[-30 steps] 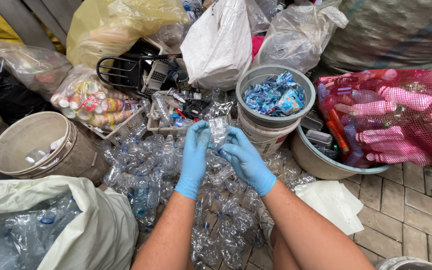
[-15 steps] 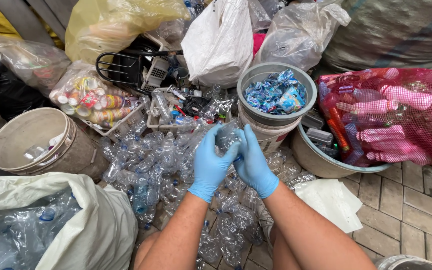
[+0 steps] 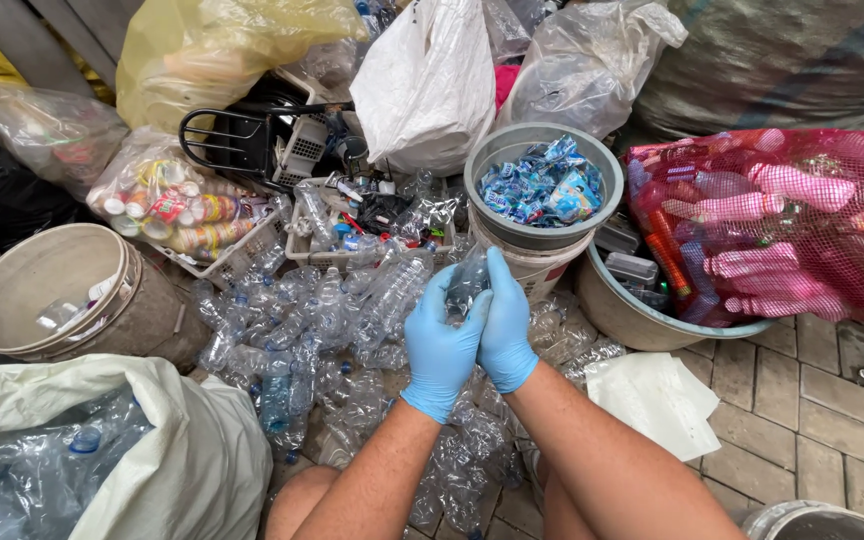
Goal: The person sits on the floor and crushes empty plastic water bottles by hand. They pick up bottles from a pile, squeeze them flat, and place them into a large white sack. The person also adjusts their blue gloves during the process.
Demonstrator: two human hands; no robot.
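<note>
**Now both hands close on one bottle**

Since a second ago, the left hand (image 3: 441,350) and right hand (image 3: 504,335) have drawn together, gripping a clear plastic bottle (image 3: 466,285) just near the grey bucket (image 3: 482,165), above the bottle pile (image 3: 302,330).

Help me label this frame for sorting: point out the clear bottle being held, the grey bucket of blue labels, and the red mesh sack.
clear bottle (image 3: 467,283), head view, on its crushed body above the fingers.
grey bucket (image 3: 493,158), head view, on its left rim.
red mesh sack (image 3: 802,230), head view, on its netted side.
</note>
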